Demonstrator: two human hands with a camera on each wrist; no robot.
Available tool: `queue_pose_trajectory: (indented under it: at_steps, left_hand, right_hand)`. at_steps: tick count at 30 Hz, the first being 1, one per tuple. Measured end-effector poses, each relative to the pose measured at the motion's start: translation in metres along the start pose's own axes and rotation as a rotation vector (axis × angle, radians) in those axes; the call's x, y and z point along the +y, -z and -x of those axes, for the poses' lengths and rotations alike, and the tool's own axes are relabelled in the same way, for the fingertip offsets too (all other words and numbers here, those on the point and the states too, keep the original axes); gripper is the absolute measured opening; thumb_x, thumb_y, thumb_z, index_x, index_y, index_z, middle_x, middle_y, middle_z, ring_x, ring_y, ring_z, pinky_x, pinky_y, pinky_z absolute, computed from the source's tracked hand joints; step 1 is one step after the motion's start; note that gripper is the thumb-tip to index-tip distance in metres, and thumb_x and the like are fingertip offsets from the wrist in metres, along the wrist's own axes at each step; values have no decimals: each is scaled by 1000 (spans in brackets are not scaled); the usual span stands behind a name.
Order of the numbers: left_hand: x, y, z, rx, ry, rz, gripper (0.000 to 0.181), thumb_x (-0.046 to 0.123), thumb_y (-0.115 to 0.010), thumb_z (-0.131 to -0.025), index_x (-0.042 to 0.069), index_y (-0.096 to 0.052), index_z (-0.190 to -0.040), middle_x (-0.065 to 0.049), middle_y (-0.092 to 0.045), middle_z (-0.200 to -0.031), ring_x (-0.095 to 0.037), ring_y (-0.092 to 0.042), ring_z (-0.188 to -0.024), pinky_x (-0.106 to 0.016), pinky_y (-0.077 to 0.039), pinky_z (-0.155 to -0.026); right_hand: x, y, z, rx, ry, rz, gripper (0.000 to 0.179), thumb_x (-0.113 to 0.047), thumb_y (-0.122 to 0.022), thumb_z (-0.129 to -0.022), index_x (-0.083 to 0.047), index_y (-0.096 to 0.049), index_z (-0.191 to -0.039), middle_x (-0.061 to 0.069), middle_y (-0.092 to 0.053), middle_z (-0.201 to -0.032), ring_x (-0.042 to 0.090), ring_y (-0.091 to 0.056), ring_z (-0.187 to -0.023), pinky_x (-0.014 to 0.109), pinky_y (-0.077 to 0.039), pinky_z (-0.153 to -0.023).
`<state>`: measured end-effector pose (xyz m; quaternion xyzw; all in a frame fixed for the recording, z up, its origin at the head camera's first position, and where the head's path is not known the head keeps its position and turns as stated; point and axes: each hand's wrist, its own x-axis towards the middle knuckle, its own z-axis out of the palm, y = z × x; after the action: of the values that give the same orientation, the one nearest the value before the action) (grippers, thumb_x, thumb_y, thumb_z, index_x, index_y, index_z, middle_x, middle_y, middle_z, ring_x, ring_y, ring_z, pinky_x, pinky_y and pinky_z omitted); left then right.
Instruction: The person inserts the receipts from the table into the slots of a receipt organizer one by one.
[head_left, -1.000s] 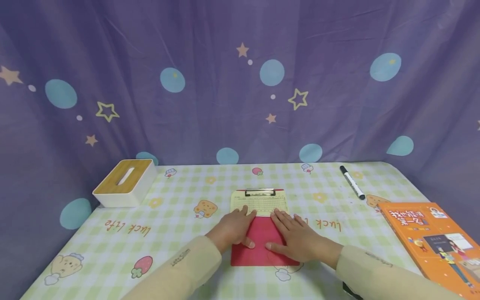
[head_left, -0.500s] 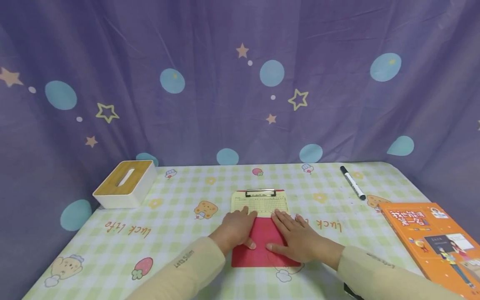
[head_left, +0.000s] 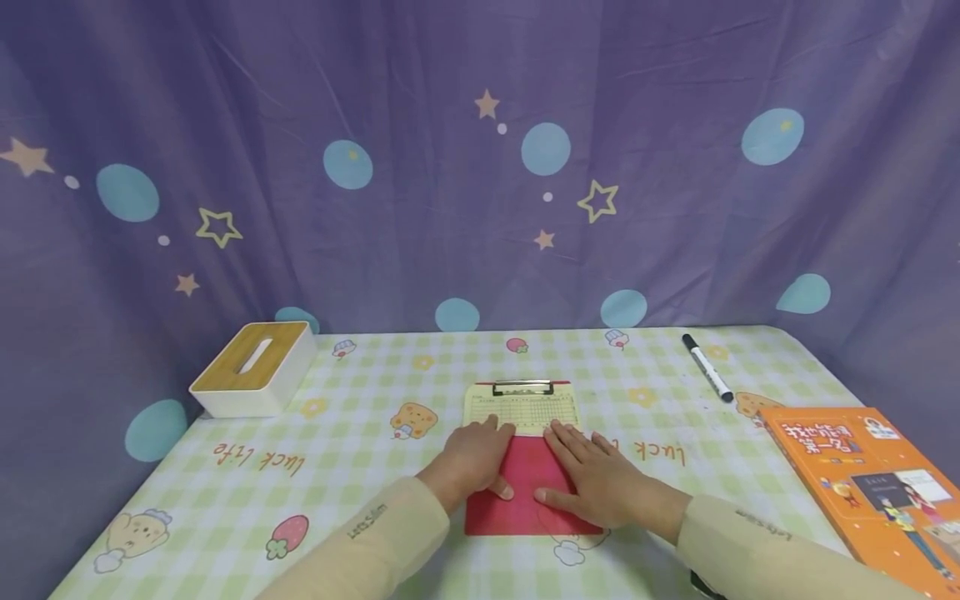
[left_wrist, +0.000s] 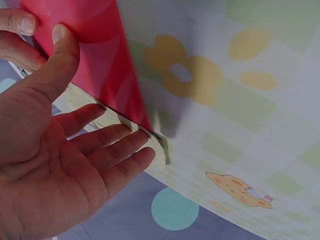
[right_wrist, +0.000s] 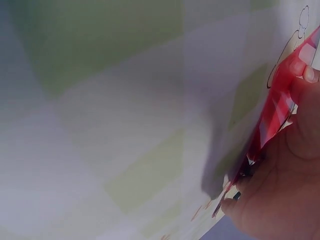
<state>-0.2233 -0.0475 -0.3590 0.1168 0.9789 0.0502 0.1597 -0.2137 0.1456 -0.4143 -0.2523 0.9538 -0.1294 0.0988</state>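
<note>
A clipboard with a metal clip lies flat in the middle of the table, a pale yellow printed form under its clip. Below the form's visible strip, a smooth red panel covers the rest down to the near edge. My left hand rests on the left side, fingertips at the line where red meets yellow and thumb on the red. Opposite it, my right hand lies with fingers extended over the same line, its thumb also on red. In the left wrist view, the left fingers reach across the red panel's edge.
A white tissue box with a wooden top stands at the back left. Toward the back right lies a black-and-white marker. An orange book is at the right. A dark object shows partly beneath the right sleeve.
Both hands stay in the same place on the clipboard. The whole head view shifts very slightly; nothing is taken up or let go.
</note>
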Motion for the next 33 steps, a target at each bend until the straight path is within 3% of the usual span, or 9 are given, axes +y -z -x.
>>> queue_pose_trajectory:
  at_steps: [13, 24, 33]
  left_hand:
    - [-4, -1, -1, 8, -10, 35, 83, 29, -91, -75, 14, -54, -148, -13, -49, -152, -35, -43, -141, -49, -39, -112]
    - [-7, -1, -1, 32, -32, 12, 83, 31, -91, -74, 13, -56, -147, -13, -52, -149, -33, -45, -139, -48, -41, -111]
    - [-7, -2, -1, 35, -25, 45, 82, 30, -91, -74, 13, -56, -146, -13, -52, -150, -34, -44, -139, -49, -40, -112]
  right_hand:
    - [-8, 9, 4, -12, 11, 34, 93, -69, -49, -96, -4, -30, -159, 12, -26, -166, 32, -23, -152, 57, -20, -120]
    - [-8, 9, 1, -8, 7, 77, 92, -70, -46, -96, -5, -30, -160, 12, -27, -166, 32, -25, -152, 60, -21, -119]
    - [-16, 18, 6, -40, -23, 60, 89, -64, -54, -96, -5, -32, -159, 12, -29, -165, 32, -26, -151, 63, -22, -117]
